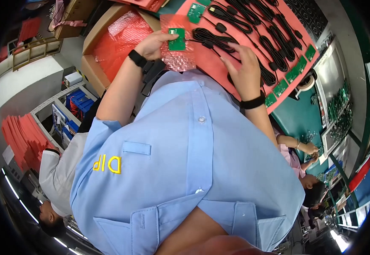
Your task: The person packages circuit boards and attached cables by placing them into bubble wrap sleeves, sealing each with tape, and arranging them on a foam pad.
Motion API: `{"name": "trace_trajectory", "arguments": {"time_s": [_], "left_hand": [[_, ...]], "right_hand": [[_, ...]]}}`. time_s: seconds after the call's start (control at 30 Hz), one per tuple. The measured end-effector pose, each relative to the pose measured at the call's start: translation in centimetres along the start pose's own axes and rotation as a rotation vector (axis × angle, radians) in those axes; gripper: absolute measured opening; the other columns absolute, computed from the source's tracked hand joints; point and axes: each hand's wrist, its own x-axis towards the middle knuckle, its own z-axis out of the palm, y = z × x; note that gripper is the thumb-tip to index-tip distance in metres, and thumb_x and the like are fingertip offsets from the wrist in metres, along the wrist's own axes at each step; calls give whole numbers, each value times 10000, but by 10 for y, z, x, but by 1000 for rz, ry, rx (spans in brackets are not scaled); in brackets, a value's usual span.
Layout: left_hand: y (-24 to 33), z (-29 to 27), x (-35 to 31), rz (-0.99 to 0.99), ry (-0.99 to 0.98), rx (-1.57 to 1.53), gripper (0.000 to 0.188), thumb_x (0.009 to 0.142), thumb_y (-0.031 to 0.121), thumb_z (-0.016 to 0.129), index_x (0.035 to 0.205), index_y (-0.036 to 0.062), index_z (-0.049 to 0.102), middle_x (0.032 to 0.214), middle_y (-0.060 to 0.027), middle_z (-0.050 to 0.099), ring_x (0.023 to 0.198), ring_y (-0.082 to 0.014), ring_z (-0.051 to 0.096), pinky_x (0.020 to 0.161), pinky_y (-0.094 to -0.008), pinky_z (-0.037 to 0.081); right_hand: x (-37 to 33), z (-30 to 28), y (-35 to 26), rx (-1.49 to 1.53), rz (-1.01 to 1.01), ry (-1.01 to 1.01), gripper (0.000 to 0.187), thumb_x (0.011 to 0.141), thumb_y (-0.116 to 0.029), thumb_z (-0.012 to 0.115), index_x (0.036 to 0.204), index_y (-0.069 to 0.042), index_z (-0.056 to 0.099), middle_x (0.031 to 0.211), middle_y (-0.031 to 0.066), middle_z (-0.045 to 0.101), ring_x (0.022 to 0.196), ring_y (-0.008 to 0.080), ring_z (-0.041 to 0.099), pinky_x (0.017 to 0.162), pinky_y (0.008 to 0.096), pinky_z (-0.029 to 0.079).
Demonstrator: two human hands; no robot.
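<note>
My left hand (153, 43) is closed on a small green circuit board (177, 43), thumb on its face. A red bubble-wrap bag (180, 63) lies behind the board, in the same grip. A thin black lead runs from near the board's right edge to a coiled black cable (217, 37) with a thick dark lump on it. Over the pink sheet (231, 80), beside that cable, my right hand (246, 70) has its fingers spread and thumb apart. No object shows in its grasp.
Several coiled black cables (274, 51) and green boards (281, 88) lie on the pink sheet. An open cardboard box (92, 46) with red bubble wrap stands at left. A tape roll (306, 83) lies right, on the green table (295, 117). Co-workers sit at both sides.
</note>
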Motion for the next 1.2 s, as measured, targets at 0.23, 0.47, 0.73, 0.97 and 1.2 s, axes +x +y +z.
{"name": "trace_trajectory", "arguments": {"time_s": [0.23, 0.47, 0.73, 0.97, 1.2], "left_hand": [[-5, -3, 6, 70, 88, 114, 287, 913, 141, 548, 1141, -33, 549, 1074, -127, 632, 968, -199, 630, 874, -341, 504], [-17, -12, 2, 70, 180, 115, 279, 912, 140, 542, 1130, -34, 556, 1074, -125, 633, 950, -208, 636, 880, -359, 505], [-20, -20, 6, -27, 140, -10, 275, 904, 61, 499, 1164, -18, 533, 1073, -135, 631, 997, -239, 623, 869, -394, 522], [-24, -19, -1, 144, -55, -95, 348, 902, 98, 516, 1236, 8, 480, 1171, -116, 576, 1023, -225, 603, 877, -380, 517], [-11, -1, -16, 208, -93, -119, 381, 920, 95, 488, 1294, 56, 426, 1262, -98, 502, 1051, -233, 589, 865, -415, 528]], "right_hand": [[-99, -19, 43, -408, 1, -233, 486, 743, -192, 705, 1211, -166, 576, 1060, 64, 580, 949, 245, 546, 829, 372, 418], [-95, -21, 48, -550, 0, -155, 530, 737, -195, 703, 1245, -205, 554, 1122, 36, 556, 999, 246, 512, 860, 384, 393], [-8, 24, -19, -151, -367, -207, 488, 715, -163, 720, 1185, -177, 591, 1131, 38, 568, 1056, 247, 499, 901, 401, 376], [40, 98, -15, 292, -206, -360, 325, 717, -113, 738, 1026, -108, 638, 908, 44, 632, 800, 198, 600, 727, 337, 471], [55, 120, -11, 514, 254, -278, 334, 718, -69, 748, 1030, -83, 629, 792, 52, 620, 618, 154, 584, 588, 281, 490]]}}
